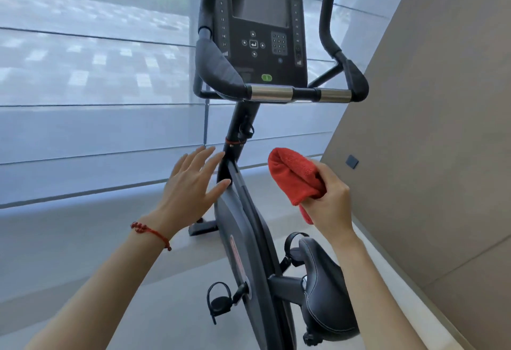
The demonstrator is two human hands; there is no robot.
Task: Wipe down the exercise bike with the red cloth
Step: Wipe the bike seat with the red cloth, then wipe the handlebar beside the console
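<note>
A gym: an exercise bike (249,239) with console (260,25) faces shaded windows (96,73).

Red cloth (294,176); black exercise bike (249,228) with silver handlebar sleeves (271,92), green console button (266,78); red string bracelet (150,232); beige wall (442,128); grey floor (110,280).

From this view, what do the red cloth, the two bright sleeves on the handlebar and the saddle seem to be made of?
Red cloth: probably microfibre or terry, its surface looks napped and matte. Bright sleeves: apparently brushed metal, silver with soft reflections. Saddle: likely leather-look vinyl, black with a slight sheen and a pale stitched seam. The right hand holds the cloth.
</note>
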